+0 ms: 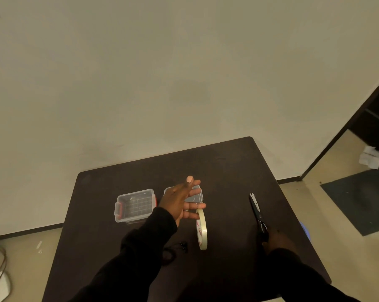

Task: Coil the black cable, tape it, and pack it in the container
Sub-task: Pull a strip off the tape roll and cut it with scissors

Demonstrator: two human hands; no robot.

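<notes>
On the dark table [227, 171], the tape roll [201, 229], dangled from the spread left hand [180, 201], could be dropped while the scissors [257, 211] are seemingly clasped by the right hand [278, 241].

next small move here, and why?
Probably lower the left hand to grip the tape roll, which hangs from its open fingers. The right hand already holds the scissors, and the black cable lies coiled on the table, so taping seems next.

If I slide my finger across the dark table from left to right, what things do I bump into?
Clear container → left hand → tape roll → scissors, held by the right hand.
</notes>
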